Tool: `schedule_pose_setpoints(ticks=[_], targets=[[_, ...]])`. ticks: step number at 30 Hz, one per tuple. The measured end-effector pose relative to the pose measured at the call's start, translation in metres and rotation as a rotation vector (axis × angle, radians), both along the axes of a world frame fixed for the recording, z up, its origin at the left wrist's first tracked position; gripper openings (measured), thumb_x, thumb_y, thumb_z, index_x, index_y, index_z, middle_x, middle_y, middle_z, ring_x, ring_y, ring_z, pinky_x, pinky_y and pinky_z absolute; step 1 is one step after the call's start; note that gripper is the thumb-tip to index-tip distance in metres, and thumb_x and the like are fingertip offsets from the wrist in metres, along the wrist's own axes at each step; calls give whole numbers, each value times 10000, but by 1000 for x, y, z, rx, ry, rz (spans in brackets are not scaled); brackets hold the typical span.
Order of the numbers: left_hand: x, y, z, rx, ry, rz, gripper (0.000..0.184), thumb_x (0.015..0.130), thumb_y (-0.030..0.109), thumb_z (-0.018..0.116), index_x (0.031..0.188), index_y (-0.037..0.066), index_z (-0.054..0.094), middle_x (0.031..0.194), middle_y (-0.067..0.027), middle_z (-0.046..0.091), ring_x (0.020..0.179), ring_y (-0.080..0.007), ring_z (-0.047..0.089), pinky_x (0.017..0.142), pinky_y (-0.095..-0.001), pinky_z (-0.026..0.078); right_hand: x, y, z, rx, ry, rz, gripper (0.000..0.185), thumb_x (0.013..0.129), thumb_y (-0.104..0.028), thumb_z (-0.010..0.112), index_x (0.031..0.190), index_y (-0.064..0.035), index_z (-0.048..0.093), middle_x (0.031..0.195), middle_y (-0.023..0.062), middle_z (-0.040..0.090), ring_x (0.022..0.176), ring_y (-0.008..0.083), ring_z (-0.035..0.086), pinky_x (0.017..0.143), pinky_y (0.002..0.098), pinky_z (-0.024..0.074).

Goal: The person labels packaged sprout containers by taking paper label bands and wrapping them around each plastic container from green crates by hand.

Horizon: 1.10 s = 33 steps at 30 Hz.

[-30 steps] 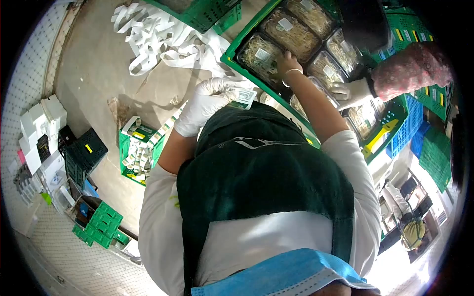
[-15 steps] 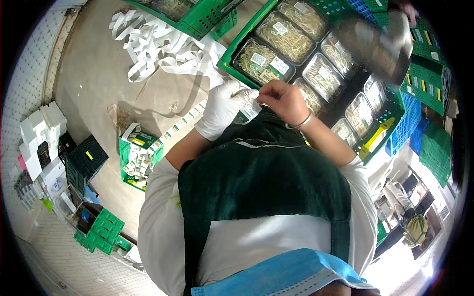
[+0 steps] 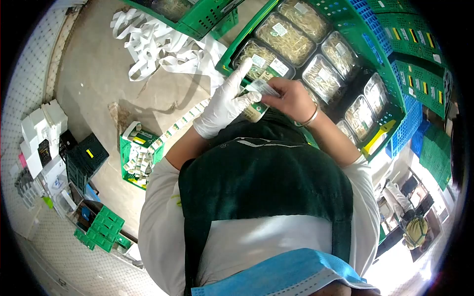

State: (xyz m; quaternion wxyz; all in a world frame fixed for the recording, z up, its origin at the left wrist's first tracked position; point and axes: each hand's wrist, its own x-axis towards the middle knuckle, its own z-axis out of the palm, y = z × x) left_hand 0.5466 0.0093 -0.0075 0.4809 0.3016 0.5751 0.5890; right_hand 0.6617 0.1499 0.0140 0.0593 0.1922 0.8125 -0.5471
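My left hand [image 3: 222,106], in a white glove, holds the end of a strip of printed labels [image 3: 185,119]. The strip trails down to a small green crate [image 3: 124,160]. My bare right hand [image 3: 291,100] pinches a label [image 3: 263,87] at the strip's end, just in front of the left fingers. Beyond both hands is a large green crate [image 3: 227,60] of clear-lidded trays of pale sprouts. The nearest tray [image 3: 254,54] carries a white label and a green-and-white one; my fingers partly overlap its lower edge.
White ribbon [image 3: 173,44] lies heaped on the floor. Another green crate [image 3: 197,22] stands at the top. Stacked green crates [image 3: 419,69] and a blue crate [image 3: 407,123] are at the right. Dark crates [image 3: 86,158] stand left. A person [image 3: 407,217] is at the lower right.
My right hand has come back from the nearest tray to the label strip and now grips a label. That tray's labels are now uncovered. The other person's arms have left the large crate.
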Motion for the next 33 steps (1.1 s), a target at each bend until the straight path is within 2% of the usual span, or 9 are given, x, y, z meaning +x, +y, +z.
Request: schedule_pose_setpoints(ticks=[4, 5, 8, 11, 17, 20, 22, 29, 33], targets=[[-5, 1, 0, -287, 82, -160, 253, 775, 118, 594, 975, -12, 512, 889, -28, 568, 814, -84, 529, 727, -216, 426, -1, 57, -20, 424, -10, -275, 214, 723, -221, 616, 808, -33, 559, 697, 130, 587, 647, 277, 580, 585, 334, 472], [-3, -1, -1, -349, -359, 19, 145, 776, 87, 583, 875, -8, 538, 799, -31, 576, 718, -77, 541, 656, -204, 441, -6, 93, -34, 578, -38, -323, 227, 742, -240, 594, 820, -32, 544, 702, 134, 592, 665, 288, 588, 598, 347, 480], [-11, -12, -14, -371, -311, 87, 64, 764, 59, 569, 773, 7, 532, 716, -18, 562, 654, -65, 521, 584, -200, 417, -22, 140, -118, 737, -316, -180, 349, 767, -310, 548, 966, -43, 443, 873, 180, 568, 818, 321, 566, 667, 372, 472], [-16, -17, -9, -276, 296, -72, 65, 746, 48, 589, 744, 10, 536, 723, -13, 561, 681, -70, 524, 624, -201, 410, -26, 125, -183, 833, -399, -249, 467, 747, -406, 541, 1028, -66, 388, 960, 184, 519, 891, 327, 535, 700, 379, 468], [-11, 3, 16, -332, -505, -53, 283, 767, -31, 514, 1050, -22, 510, 1105, -63, 492, 955, -84, 474, 791, -222, 396, -14, 125, -133, 956, -439, -371, 631, 712, -489, 562, 1197, -139, 362, 1034, 173, 469, 905, 300, 535, 669, 367, 487], [-1, 20, 1, -99, -384, 37, 480, 778, -77, 444, 1239, 1, 335, 1199, -87, 435, 1066, -121, 435, 897, -242, 344, -1, 78, -60, -23, -53, -199, 368, 771, -373, 565, 966, -61, 564, 888, 101, 597, 810, 204, 583, 734, 308, 466], [3, 24, -1, -120, -327, 11, 464, 784, -69, 445, 1232, -2, 344, 1186, -81, 444, 1058, -118, 438, 890, -239, 347, 6, 51, -21, -206, 58, 42, 311, 729, -273, 639, 926, -45, 560, 798, 82, 596, 720, 169, 578, 656, 282, 466], [5, 38, 1, -306, -162, 84, 127, 781, 86, 578, 874, 0, 586, 724, 14, 574, 675, -32, 479, 614, -189, 393, 6, 47, -26, -45, 58, -195, 145, 696, -126, 650, 794, -37, 591, 711, 88, 599, 615, 163, 579, 571, 266, 465], [-7, 37, 4, -457, -119, 22, 118, 765, 108, 604, 796, 0, 569, 697, 7, 557, 623, -20, 464, 548, -171, 380, -21, 167, -78, 599, -18, -285, 236, 748, -214, 581, 914, -49, 553, 864, 106, 589, 763, 251, 565, 635, 330, 467]])
